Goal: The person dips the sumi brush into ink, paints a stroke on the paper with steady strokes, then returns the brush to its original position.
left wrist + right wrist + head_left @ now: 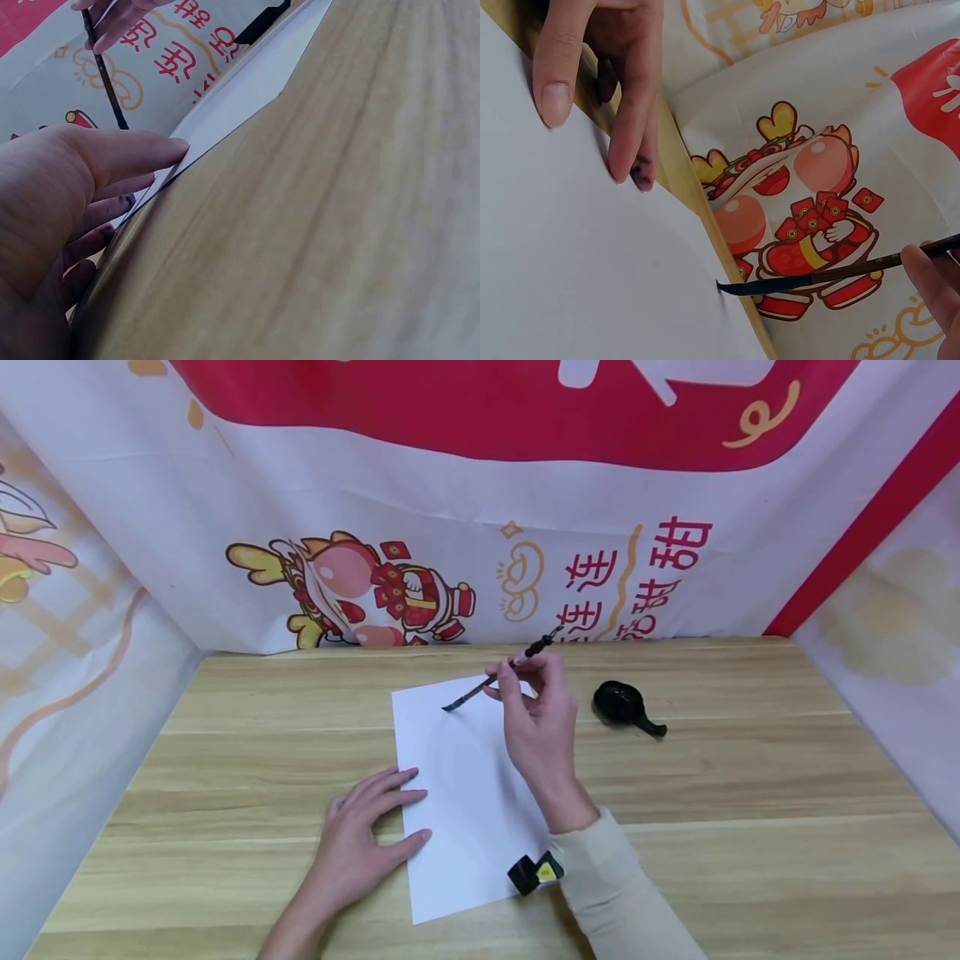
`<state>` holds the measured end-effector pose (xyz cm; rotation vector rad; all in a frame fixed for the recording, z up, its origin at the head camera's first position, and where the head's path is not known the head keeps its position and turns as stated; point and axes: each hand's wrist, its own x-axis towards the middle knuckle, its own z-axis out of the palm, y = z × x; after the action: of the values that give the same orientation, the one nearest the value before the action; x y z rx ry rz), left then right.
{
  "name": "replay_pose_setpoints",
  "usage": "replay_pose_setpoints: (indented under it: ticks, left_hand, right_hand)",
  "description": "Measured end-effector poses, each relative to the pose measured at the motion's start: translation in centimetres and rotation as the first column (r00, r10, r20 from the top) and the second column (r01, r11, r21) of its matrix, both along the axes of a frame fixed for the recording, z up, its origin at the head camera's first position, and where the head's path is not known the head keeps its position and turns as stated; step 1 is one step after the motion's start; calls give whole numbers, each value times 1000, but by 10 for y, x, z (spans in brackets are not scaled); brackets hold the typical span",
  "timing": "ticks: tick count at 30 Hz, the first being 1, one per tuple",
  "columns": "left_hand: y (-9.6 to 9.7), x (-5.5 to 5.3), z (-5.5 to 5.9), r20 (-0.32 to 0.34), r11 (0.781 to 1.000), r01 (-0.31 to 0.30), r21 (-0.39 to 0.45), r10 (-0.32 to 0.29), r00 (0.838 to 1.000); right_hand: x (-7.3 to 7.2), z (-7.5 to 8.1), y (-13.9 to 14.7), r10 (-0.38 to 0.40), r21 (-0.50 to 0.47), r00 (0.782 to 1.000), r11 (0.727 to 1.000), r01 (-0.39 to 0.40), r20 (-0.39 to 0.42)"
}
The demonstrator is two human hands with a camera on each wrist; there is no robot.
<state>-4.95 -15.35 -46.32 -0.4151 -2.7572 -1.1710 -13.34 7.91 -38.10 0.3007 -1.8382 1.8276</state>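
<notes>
A white sheet of paper [465,810] lies on the wooden table. My right hand [543,714] pinches a brush [480,687] with a dark handle over the sheet's upper part. In the right wrist view the black brush tip [739,288] is at the paper, its end slightly bent; I cannot tell for certain whether it touches. No clear mark shows on the sheet. My left hand [363,835] rests on the paper's left edge with fingers spread. Dark stains show on some left fingertips [641,171] in the right wrist view.
A glossy black spoon-shaped dish [621,702] sits on the table [720,777] right of the paper. The black device [534,872] at my right wrist hangs over the sheet's lower right corner. A printed cloth [420,485] rises along the table's back edge.
</notes>
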Motion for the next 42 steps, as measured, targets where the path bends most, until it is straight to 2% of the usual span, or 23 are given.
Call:
replay_pose_setpoints:
  ticks: [15, 31, 42]
  left_hand:
    - [0, 0, -1, 13, 1000, -2, -1, 2, 1000]
    - [-1, -1, 0, 15, 1000, 3, 5, -3, 1000]
    - [-1, -2, -1, 6, 1000, 6, 9, -6, 1000]
  right_hand:
    - [0, -1, 2, -24, 85, 1000, 996, 25, -15]
    - [1, -1, 2, -70, 203, 997, 976, 74, -28]
    - [0, -4, 1, -79, 244, 995, 965, 93, -67]
